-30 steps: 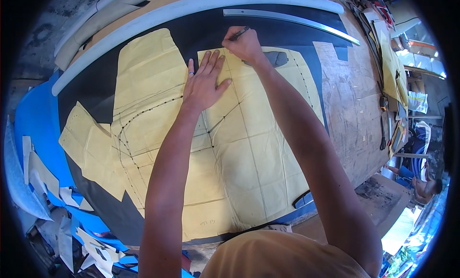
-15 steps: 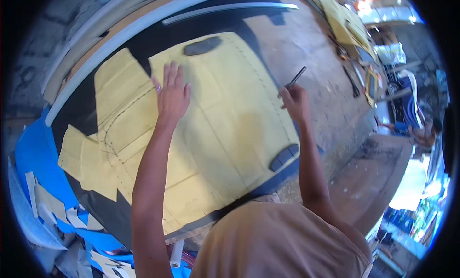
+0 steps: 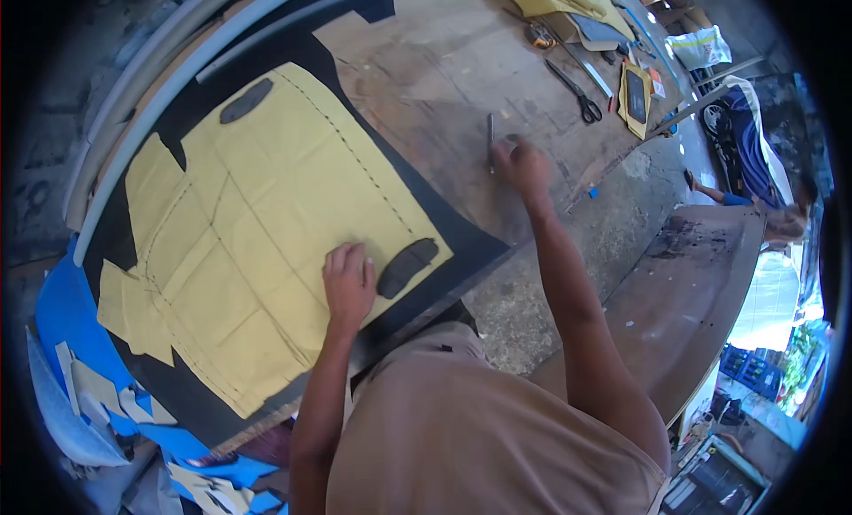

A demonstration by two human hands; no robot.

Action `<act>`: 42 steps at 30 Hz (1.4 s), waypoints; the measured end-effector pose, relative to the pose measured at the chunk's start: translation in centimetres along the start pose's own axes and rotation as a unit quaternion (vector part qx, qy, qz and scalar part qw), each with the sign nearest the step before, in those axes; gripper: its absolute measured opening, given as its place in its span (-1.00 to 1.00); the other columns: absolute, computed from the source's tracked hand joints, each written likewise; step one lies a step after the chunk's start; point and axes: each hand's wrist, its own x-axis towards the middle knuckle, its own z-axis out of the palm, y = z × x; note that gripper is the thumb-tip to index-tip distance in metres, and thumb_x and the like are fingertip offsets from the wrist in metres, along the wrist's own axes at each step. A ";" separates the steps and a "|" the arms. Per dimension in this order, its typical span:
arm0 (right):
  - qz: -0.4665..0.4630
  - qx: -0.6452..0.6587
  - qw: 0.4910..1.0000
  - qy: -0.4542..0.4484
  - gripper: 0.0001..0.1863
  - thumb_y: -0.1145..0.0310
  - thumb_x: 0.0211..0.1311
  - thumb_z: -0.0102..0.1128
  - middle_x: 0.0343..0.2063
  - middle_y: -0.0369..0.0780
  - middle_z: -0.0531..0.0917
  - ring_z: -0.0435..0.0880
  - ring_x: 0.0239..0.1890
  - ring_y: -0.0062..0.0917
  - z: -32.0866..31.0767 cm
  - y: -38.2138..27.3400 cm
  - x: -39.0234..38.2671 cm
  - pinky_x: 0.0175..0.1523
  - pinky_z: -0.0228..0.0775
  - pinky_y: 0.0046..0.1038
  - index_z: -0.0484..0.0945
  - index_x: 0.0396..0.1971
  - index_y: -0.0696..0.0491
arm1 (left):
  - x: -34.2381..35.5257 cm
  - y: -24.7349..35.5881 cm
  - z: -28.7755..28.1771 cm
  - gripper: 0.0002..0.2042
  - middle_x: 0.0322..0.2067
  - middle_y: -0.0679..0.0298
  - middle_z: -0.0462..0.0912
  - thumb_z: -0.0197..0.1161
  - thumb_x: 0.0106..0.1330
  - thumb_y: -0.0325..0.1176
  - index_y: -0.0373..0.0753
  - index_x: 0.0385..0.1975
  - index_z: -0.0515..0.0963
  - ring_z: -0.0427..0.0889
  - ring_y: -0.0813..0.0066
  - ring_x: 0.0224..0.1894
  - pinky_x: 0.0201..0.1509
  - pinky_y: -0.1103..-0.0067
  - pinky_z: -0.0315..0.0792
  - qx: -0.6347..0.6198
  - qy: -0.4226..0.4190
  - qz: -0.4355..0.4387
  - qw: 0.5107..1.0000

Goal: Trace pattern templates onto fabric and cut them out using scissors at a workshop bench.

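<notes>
My left hand [image 3: 350, 284] lies on a yellow paper pattern [image 3: 266, 222] with dashed marks along its edges, its fingers resting flat on the paper. Just beside those fingers is a dark, flat, rounded block [image 3: 406, 267] on the pattern's near right corner. A second dark block [image 3: 246, 101] rests at the far edge. Beneath the paper spreads a black sheet of material [image 3: 461, 235]. Over the bare table to the right, my right hand [image 3: 524, 169] grips a slim dark pen [image 3: 491, 133] that points upward.
Scissors [image 3: 581, 98], a tape measure [image 3: 540, 36] and a dark phone-like object [image 3: 635, 96] lie at the table's far right. Long rolls [image 3: 169, 98] line the left side. Scraps on blue material [image 3: 98, 382] sit lower left. A person [image 3: 781, 218] is at far right.
The view has swung right, so the pattern appears further left. My left hand has come from the pattern's far part to its near right corner. My right hand, still holding the pen, has moved off beyond the pattern.
</notes>
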 end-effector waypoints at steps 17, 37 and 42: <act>-0.085 -0.030 0.996 -0.028 -0.59 0.40 0.27 0.23 -0.48 -0.06 0.69 0.65 -0.49 -0.26 -5.6 23.6 20.6 -0.23 0.55 -0.26 0.61 0.12 0.10 | 0.3 8.2 4.3 -0.62 0.15 0.21 0.57 0.19 0.31 -0.41 -0.17 0.15 0.61 0.52 0.15 0.16 0.24 0.28 0.39 0.108 0.016 -0.070 0.991; 0.183 0.466 0.679 -0.537 -0.23 0.57 0.30 0.31 -0.42 -0.36 0.61 0.34 -0.50 -0.72 -11.7 14.4 -26.4 -0.39 0.18 -0.68 0.32 0.52 0.01 | -6.4 12.3 12.8 -0.38 0.35 0.08 0.36 0.17 0.38 -0.18 -0.32 0.42 0.33 0.37 0.14 0.28 0.36 0.27 0.23 0.125 0.029 0.046 0.991; 0.264 0.549 0.616 -0.500 -0.25 0.57 0.28 0.35 -0.42 -0.38 0.60 0.32 -0.50 -0.74 -10.7 13.8 -28.8 -0.42 0.09 -0.69 0.38 0.48 0.01 | -6.8 11.8 12.6 -0.39 0.33 0.10 0.40 0.18 0.36 -0.23 -0.30 0.41 0.37 0.40 0.13 0.26 0.39 0.27 0.22 0.077 0.051 0.053 0.994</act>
